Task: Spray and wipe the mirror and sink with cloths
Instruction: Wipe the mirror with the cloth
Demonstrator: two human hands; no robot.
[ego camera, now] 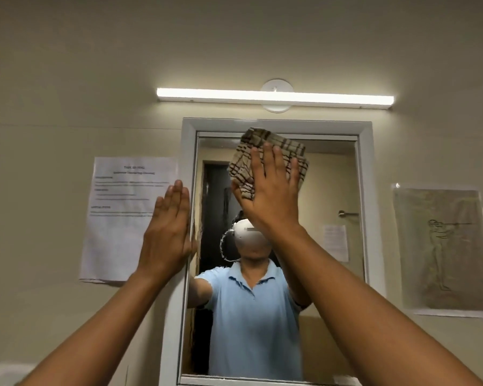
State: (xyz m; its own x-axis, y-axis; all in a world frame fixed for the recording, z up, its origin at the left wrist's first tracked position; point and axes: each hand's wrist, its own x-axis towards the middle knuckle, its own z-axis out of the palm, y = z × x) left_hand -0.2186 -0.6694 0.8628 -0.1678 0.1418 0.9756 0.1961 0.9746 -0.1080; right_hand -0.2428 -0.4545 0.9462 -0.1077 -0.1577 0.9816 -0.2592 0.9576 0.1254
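Pressing the cloth (265, 162) flat to the mirror (332, 190) with straight right hand (271, 196) fingers to wipe; my left hand (168, 232), fingers flat and empty, steadies its frame (370, 218).

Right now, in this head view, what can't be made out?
- Sink: below the bottom edge, unseen.
- Spray bottle: not in view.
- Notice text: too blurred to read.
- Mirror glass under the cloth: hidden by cloth and right hand.
- Frame under left hand: covered.
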